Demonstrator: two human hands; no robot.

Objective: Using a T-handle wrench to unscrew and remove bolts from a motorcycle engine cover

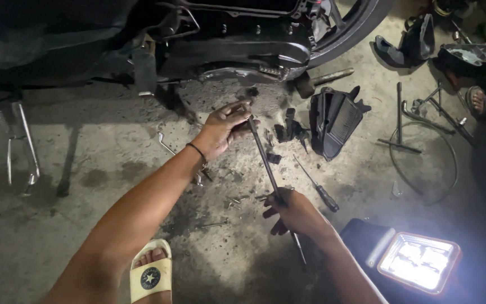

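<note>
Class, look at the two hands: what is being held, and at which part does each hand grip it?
A long dark metal rod. The left hand pinches its upper end with the fingers; the right hand grips it lower down, near the other end.

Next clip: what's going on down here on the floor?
A person crouched on the concrete floor beside a motorbike holds a long metal rod in both hands: the left hand grips its upper end, the right hand its lower part. A screwdriver, loose bolts and a black air-filter housing lie nearby. A lit work lamp sits at lower right.
</note>
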